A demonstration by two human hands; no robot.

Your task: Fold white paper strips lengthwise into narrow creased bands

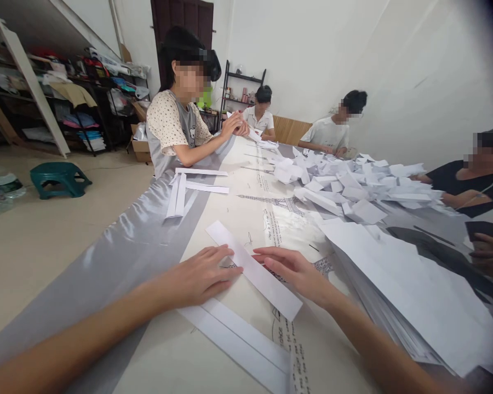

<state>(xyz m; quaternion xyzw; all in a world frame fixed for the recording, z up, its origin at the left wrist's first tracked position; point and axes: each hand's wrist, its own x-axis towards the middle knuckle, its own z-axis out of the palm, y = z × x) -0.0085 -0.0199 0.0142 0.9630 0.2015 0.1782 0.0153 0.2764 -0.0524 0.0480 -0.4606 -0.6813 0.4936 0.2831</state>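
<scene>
A long folded white paper strip [252,268] lies diagonally on the table in front of me. My left hand [199,276] lies flat on the table, fingers together, fingertips touching the strip's left edge. My right hand [298,273] rests palm down against the strip's right edge, fingers stretched toward its middle. Neither hand grips anything. Under my left wrist lie two more folded strips [238,339] side by side.
A stack of white sheets [414,295] sits to my right. A heap of folded papers [353,183] covers the table's far middle. Several other people sit around the table; one across left folds paper [252,131]. A green stool [59,178] stands on the floor.
</scene>
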